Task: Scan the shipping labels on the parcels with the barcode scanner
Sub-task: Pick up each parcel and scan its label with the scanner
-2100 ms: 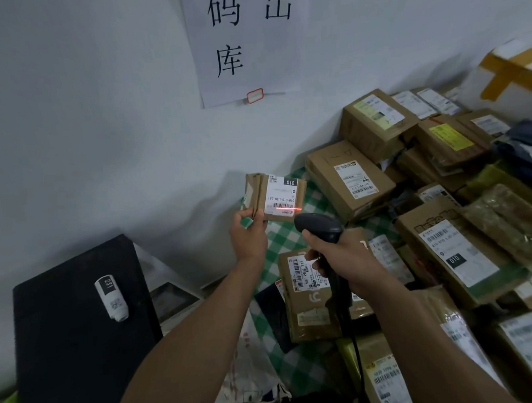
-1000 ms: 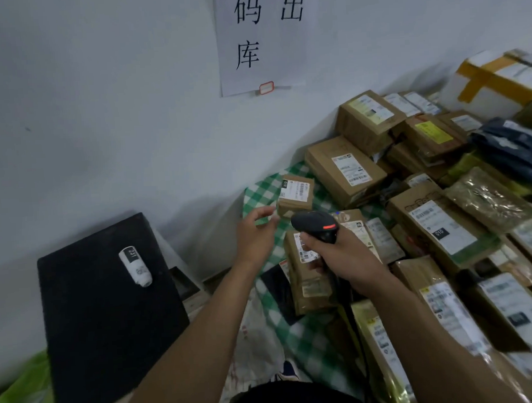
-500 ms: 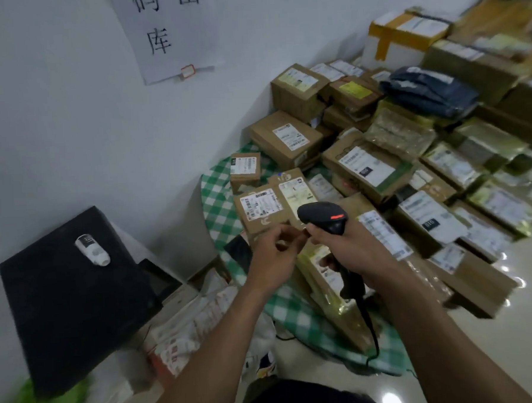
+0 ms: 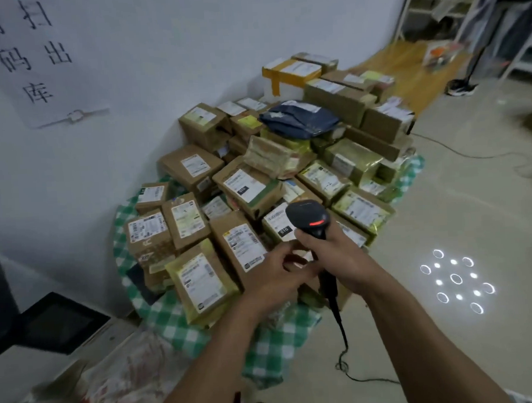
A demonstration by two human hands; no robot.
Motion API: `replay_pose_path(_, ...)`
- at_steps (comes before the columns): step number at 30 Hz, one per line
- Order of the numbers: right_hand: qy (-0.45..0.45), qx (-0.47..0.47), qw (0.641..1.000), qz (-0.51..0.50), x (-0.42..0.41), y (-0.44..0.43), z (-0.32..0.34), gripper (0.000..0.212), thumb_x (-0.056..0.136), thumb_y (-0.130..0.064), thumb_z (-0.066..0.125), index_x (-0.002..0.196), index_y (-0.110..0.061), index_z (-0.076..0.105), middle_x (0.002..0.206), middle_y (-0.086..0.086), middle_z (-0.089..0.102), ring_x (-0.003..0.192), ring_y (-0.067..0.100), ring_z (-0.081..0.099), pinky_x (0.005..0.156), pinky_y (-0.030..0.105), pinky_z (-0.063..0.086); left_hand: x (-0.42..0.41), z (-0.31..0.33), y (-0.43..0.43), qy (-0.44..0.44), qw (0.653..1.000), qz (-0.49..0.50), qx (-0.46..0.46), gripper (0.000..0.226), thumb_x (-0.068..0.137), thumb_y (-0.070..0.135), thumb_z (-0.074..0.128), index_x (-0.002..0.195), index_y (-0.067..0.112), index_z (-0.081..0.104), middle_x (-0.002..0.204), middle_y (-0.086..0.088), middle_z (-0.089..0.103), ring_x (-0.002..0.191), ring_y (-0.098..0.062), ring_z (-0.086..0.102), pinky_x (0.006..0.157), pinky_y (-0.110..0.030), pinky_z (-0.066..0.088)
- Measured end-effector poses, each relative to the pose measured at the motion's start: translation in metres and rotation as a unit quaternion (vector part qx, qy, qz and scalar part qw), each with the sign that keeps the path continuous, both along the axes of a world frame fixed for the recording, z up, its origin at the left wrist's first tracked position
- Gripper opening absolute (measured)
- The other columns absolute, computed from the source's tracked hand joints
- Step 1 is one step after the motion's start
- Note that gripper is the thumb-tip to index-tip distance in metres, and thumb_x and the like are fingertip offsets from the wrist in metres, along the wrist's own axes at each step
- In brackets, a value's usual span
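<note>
Dozens of parcels (image 4: 248,186) heaped on green checked cloth (image 4: 172,323) against white wall, shipping labels mostly face up, print too blurred to read. Right hand (image 4: 338,256) wrapped around handle of barcode scanner (image 4: 308,219). Scanner head upright above near edge of pile, red strip lit, handle mostly hidden by fingers. Scanner cable (image 4: 330,290) hanging to floor, coiled there. Left hand (image 4: 272,278) just beside right, fingers loosely curled, tips close against right hand's fingers; cannot tell whether pinching anything. Parcels under both hands hidden. Paper sign (image 4: 29,59) cut off at top left. Far end of pile: dark blue mailer bag (image 4: 297,121), white box with yellow tape (image 4: 285,74). Ring of light spots (image 4: 456,279) on floor.
</note>
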State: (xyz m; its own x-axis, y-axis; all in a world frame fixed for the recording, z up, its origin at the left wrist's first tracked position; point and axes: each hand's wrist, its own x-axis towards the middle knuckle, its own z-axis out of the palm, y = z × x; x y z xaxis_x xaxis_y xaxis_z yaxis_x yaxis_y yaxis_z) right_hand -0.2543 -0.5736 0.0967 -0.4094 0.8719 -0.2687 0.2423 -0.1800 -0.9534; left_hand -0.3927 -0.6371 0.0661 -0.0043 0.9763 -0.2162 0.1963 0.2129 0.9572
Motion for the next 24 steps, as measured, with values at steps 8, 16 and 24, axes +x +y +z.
replay_pose_path(8, 0.009, 0.044, 0.999, 0.012, 0.052, 0.073, 0.013, 0.019, 0.102, -0.031, 0.066, 0.111, -0.043, 0.054, 0.132, 0.008, 0.058, 0.107, 0.013, 0.069, 0.096, 0.041, 0.058, 0.056, 0.005, 0.079, -0.027, 0.999, 0.017, 0.02, 0.037, 0.092, 0.031, 0.077, 0.126, 0.035, 0.065, 0.115, 0.014, 0.074, 0.11, -0.007, 0.07, 0.103, -0.046, 0.055)
replay_pose_path(16, -0.047, 0.052, 0.996, -0.048, 0.119, 0.17, 0.023, 0.051, 0.087, -0.057, 0.074, 0.127, -0.027, 0.06, 0.129, 0.01, 0.063, 0.109, 0.021, 0.071, 0.094, 0.046, 0.061, 0.118, 0.01, 0.185, -0.059, 0.997, -0.008, 0.057, 0.029, 0.098, 0.023, 0.07, 0.125, 0.032, 0.068, 0.114, 0.008, 0.075, 0.105, -0.014, 0.073, 0.098, -0.046, 0.056)
replay_pose_path(24, -0.032, 0.011, 0.996, -0.088, 0.199, 0.256, 0.031, 0.037, 0.097, -0.047, 0.069, 0.13, -0.031, 0.063, 0.113, -0.003, 0.076, 0.098, 0.014, 0.075, 0.091, 0.041, 0.061, 0.187, 0.029, 0.29, -0.102, 0.991, -0.014, 0.084, 0.033, 0.096, 0.021, 0.074, 0.128, 0.024, 0.071, 0.115, -0.002, 0.077, 0.106, -0.023, 0.074, 0.098, -0.049, 0.057)
